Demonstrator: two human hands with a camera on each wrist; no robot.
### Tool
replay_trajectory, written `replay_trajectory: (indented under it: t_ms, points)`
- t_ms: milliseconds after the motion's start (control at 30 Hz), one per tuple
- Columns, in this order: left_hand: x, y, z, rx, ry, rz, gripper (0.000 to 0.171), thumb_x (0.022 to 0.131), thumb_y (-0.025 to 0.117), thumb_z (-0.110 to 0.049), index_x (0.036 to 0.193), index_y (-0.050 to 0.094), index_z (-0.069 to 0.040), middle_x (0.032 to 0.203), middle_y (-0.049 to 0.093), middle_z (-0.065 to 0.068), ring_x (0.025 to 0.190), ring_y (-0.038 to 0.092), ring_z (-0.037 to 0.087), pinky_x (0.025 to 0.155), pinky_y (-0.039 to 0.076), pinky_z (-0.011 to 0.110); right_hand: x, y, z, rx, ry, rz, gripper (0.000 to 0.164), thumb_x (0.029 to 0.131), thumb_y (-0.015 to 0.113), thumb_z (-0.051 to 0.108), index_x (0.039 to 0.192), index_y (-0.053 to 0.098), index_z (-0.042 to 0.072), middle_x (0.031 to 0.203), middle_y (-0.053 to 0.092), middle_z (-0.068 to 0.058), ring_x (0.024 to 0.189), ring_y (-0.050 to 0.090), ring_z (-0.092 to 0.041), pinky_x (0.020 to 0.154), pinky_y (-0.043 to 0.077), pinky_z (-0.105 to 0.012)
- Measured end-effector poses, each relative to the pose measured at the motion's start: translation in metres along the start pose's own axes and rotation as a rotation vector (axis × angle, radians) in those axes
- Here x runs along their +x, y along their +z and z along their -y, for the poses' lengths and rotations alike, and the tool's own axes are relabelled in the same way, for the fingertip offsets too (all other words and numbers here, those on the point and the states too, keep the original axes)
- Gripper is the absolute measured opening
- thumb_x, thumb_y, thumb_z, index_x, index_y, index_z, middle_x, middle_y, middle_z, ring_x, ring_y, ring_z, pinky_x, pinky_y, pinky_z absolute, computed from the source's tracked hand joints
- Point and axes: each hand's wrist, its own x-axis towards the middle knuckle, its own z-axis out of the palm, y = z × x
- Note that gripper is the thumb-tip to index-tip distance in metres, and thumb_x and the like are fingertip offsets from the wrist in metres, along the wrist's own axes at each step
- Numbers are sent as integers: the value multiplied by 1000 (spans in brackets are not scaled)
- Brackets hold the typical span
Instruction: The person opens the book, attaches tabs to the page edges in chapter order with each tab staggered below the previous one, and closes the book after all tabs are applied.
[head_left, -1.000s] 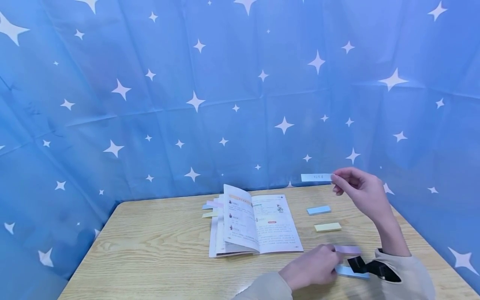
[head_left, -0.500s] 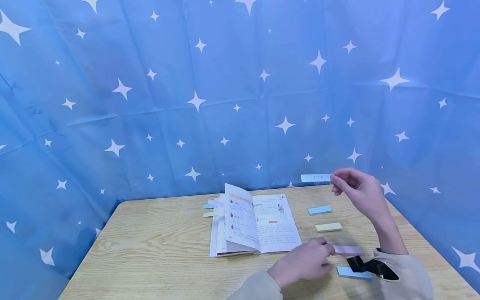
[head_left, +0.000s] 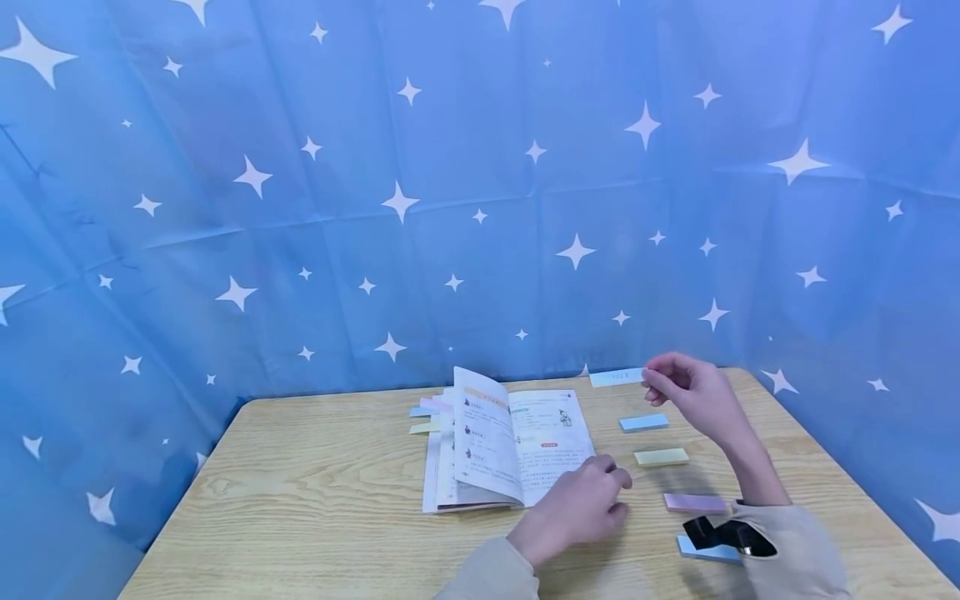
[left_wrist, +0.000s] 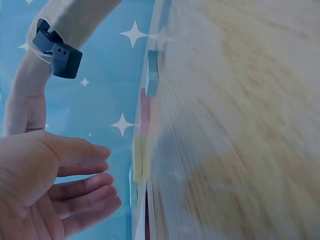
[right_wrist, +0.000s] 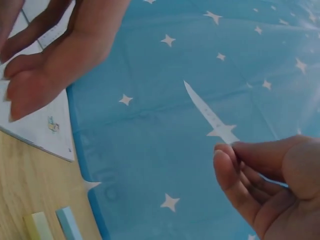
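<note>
My right hand (head_left: pixel 697 396) pinches one end of a light blue sticky note strip (head_left: pixel 617 377) between thumb and index finger, raised over the table's far right. Small handwriting shows on the strip (right_wrist: pixel 207 112) in the right wrist view. My left hand (head_left: pixel 577 507) hovers by the lower right corner of an open book (head_left: pixel 555 442), partly covering it in the head view. Its fingers are loosely bent and hold nothing, as the left wrist view of that hand (left_wrist: pixel 55 185) shows. One page (head_left: pixel 486 437) of the book stands partly lifted.
Right of the book lie a blue sticky note pad (head_left: pixel 643 422), a yellow pad (head_left: pixel 661 457), a purple pad (head_left: pixel 694 503) and another blue pad (head_left: pixel 705 548). Colored tabs (head_left: pixel 426 427) stick out from the book's left edge. A starry blue curtain (head_left: pixel 337 233) hangs behind the table (head_left: pixel 300 483).
My left hand has moved left from the purple and near blue pads toward the book. My right hand has lowered slightly and shifted left, with the strip still pinched.
</note>
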Motion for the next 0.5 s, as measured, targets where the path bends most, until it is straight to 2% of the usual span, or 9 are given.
replay_trajectory:
  t_ms: [233, 400, 500]
  points:
    - [-5, 2, 9, 60, -70, -9, 22, 93, 71, -25, 114, 72, -19, 104, 60, -5, 89, 55, 6, 64, 48, 18, 2, 11, -14, 18, 120, 73, 22, 104, 59, 14, 113, 63, -6, 87, 68, -15, 73, 68, -20, 66, 58, -26]
    - [-9, 5, 15, 158, -108, -18, 25, 91, 72, -28, 114, 71, -18, 104, 60, -1, 91, 56, 10, 75, 51, 22, 4, 19, -21, 79, 204, 142, 22, 104, 57, 8, 112, 60, -12, 85, 67, -15, 73, 68, -23, 66, 59, -28]
    - [-11, 7, 20, 188, -139, 6, 28, 92, 72, -30, 116, 70, -16, 106, 58, 1, 96, 56, 12, 82, 51, 25, 3, 23, -27, 112, 264, 190, 21, 103, 55, 5, 112, 57, -14, 86, 65, -17, 74, 67, -26, 66, 59, -32]
